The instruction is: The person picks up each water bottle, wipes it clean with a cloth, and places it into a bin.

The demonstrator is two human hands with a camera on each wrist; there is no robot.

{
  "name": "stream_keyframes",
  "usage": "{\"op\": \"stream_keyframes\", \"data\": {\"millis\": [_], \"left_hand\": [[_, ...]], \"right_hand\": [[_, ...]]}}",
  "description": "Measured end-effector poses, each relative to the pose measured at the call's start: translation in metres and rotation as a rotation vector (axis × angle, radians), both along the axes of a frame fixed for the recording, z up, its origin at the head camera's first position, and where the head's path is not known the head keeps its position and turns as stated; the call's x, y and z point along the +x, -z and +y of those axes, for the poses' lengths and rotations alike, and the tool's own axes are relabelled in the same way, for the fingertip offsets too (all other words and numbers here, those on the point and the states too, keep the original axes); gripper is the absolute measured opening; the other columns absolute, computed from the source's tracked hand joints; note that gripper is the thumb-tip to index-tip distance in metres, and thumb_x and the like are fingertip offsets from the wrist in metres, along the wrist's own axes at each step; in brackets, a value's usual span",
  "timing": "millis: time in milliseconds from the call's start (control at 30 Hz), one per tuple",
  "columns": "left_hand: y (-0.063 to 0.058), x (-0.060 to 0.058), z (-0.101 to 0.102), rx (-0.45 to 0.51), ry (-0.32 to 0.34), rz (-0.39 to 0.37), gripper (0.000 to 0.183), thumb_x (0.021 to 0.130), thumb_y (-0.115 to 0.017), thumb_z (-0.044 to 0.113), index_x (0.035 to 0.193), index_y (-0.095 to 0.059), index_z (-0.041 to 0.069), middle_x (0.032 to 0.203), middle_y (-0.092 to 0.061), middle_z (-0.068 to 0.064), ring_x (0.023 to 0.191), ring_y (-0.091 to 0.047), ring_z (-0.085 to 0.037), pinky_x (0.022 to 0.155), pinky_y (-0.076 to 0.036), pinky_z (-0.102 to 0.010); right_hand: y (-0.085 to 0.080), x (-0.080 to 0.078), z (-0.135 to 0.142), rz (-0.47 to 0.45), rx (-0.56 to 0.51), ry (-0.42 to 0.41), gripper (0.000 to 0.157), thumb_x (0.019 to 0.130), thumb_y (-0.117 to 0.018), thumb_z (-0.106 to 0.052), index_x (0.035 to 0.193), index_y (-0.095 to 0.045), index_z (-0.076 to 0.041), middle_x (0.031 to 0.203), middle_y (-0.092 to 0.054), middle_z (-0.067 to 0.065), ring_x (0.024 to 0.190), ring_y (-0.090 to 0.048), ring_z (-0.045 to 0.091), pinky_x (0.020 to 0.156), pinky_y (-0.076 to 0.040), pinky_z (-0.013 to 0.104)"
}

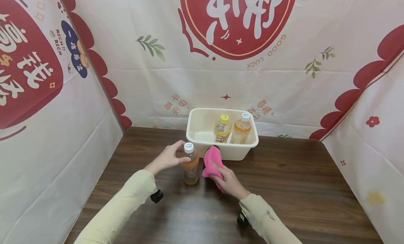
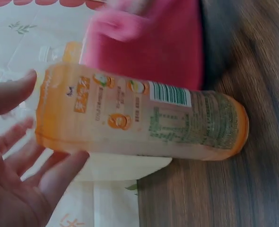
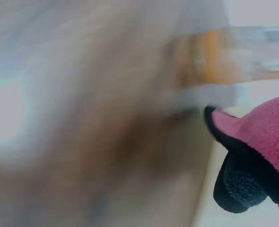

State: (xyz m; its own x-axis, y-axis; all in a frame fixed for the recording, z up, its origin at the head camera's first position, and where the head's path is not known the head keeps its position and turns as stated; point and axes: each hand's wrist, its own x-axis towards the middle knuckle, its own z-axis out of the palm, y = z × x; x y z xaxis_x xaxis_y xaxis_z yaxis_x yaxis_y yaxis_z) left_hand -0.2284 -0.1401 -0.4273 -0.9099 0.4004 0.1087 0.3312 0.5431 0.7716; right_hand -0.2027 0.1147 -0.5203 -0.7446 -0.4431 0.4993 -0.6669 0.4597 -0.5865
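Note:
My left hand [image 1: 168,159] holds a clear plastic bottle [image 1: 190,170] of orange drink round its upper part, thumb on one side and fingers on the other. The bottle has a white cap [image 1: 189,147] and is upright, in front of the bin's left part. In the left wrist view its label with a barcode [image 2: 170,94] faces the camera. My right hand [image 1: 229,182] grips a bunched pink cloth [image 1: 213,162] with a dark edge, just right of the bottle. The cloth overlaps the bin's front wall in the head view. The right wrist view is mostly blurred.
A cream plastic bin [image 1: 231,152] stands at the back of the brown wood table [image 1: 293,188]. Inside it, on the right, are a yellow-capped bottle [image 1: 222,130] and a white-capped bottle [image 1: 242,130]. Printed cloth walls [image 1: 221,86] enclose the table at the back and sides.

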Motion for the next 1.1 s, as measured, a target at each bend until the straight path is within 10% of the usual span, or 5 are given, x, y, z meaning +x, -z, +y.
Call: {"op": "stream_keyframes", "data": {"millis": [233,400,667,1100], "left_hand": [[-0.002,0.0,-0.002,0.023,0.042,-0.007,0.03,0.077,-0.073,0.018,0.099,-0.054,0.01,0.107,-0.062,-0.009,0.108,-0.056,-0.029,0.089,-0.045,-0.043],[0.001,0.0,-0.001,0.017,0.033,0.01,0.029,0.077,-0.072,0.018,0.098,-0.053,0.01,0.105,-0.062,-0.009,0.107,-0.056,-0.029,0.09,-0.045,-0.043],[0.003,0.002,0.0,0.032,0.024,0.027,0.028,0.078,-0.07,0.01,0.099,-0.052,0.009,0.102,-0.061,-0.009,0.106,-0.056,-0.029,0.088,-0.046,-0.042],[0.006,0.004,-0.001,0.053,-0.009,0.002,0.033,0.076,-0.073,0.014,0.098,-0.05,0.009,0.102,-0.06,-0.008,0.109,-0.054,-0.029,0.093,-0.042,-0.044]], "right_hand": [[-0.058,-0.013,-0.015,0.253,-0.13,-0.05,0.052,0.076,-0.068,-0.003,0.126,-0.052,-0.001,0.114,-0.057,0.027,0.095,-0.059,0.033,0.078,-0.05,0.043],[-0.077,-0.023,-0.028,0.303,-0.094,-0.058,0.044,0.089,-0.058,-0.024,0.129,-0.05,-0.008,0.115,-0.058,0.023,0.093,-0.06,0.029,0.08,-0.05,0.038],[-0.04,-0.02,-0.047,0.257,-0.084,-0.088,0.062,0.076,-0.067,-0.002,0.133,-0.044,-0.005,0.115,-0.054,0.027,0.087,-0.058,0.025,0.076,-0.052,0.035],[0.03,-0.002,-0.042,0.144,-0.072,0.02,0.048,0.078,-0.068,-0.006,0.124,-0.054,-0.001,0.108,-0.06,0.02,0.088,-0.06,0.023,0.074,-0.052,0.037]]}}
